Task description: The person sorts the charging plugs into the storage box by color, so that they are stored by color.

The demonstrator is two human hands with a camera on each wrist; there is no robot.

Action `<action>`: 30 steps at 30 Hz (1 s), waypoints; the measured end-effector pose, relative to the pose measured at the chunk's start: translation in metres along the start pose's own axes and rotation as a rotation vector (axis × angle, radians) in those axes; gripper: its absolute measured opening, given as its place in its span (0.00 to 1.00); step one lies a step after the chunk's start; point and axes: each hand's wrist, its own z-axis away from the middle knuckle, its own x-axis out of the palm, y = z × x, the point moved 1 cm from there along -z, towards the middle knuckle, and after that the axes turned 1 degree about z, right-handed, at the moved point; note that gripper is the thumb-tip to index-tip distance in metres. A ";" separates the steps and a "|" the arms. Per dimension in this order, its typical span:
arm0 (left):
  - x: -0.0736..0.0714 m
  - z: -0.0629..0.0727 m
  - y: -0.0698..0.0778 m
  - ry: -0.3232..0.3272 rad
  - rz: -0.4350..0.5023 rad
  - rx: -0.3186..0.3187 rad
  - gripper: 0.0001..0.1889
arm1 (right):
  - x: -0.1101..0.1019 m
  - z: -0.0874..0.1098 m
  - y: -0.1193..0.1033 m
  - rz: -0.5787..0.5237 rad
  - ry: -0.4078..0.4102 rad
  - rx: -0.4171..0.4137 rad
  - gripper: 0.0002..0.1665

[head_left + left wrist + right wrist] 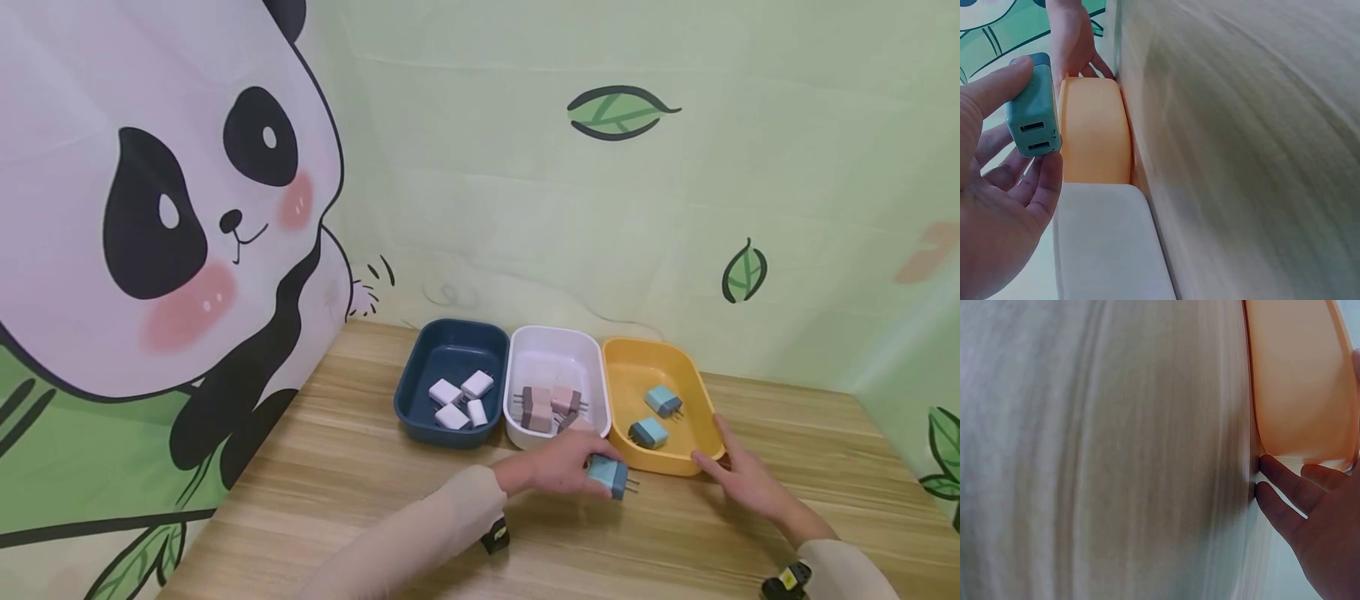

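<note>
Between thumb and fingers, my left hand (562,462) pinches a blue charger plug (608,476) in front of the yellow tray (621,383). Its metal prongs point right in the head view; two USB ports face the camera in the left wrist view. My right hand (752,482) touches the yellow tray's front right corner, its fingers extended along the outer wall in the right wrist view. Inside that tray lie two more blue charger plugs, one of them the rear plug (663,401).
Left of the yellow tray, a white tray (555,337) holds several pink and brown plugs, partly hidden by my left hand. A dark blue tray (453,332) beside it holds several white plugs (452,417). A panda-printed cloth (465,208) rises behind the wooden table (352,467).
</note>
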 end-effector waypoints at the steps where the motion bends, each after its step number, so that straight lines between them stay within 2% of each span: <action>1: -0.001 0.000 0.000 0.002 -0.003 0.001 0.24 | 0.000 0.000 0.000 0.002 0.000 -0.001 0.51; 7: -0.004 -0.003 -0.001 0.019 -0.031 -0.012 0.25 | 0.000 0.002 -0.002 0.006 0.000 -0.005 0.51; 16: -0.009 -0.007 0.002 0.047 0.034 -0.037 0.24 | 0.000 0.001 0.000 0.000 0.005 -0.003 0.51; 23: -0.014 -0.012 0.002 0.072 0.002 -0.028 0.24 | 0.000 0.000 0.001 -0.001 0.002 -0.004 0.51; 30: -0.015 -0.021 0.001 0.087 0.032 -0.071 0.24 | 0.000 0.000 0.000 -0.009 -0.003 0.008 0.52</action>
